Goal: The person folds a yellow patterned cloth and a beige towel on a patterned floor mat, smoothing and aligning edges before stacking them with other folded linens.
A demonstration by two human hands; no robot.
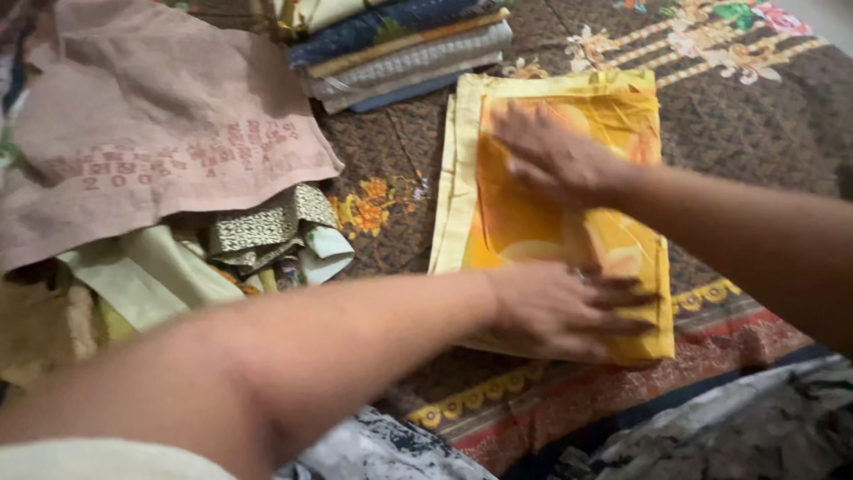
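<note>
Both hands press flat, fingers spread, gripping nothing, on the folded yellow-orange cloth: left hand near end, right hand far end along its length.

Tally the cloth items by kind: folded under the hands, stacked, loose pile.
Yellow-orange folded cloth under left hand and right hand: 1
Folded cloths in the stack: about 6
Pink printed cloth: 1
Loose patterned pieces: count unclear
Total countable: about 8

Dim warm indoor light, soft shadows, motion blur on both hands, near forearm at 7 o'clock unfocused
</note>
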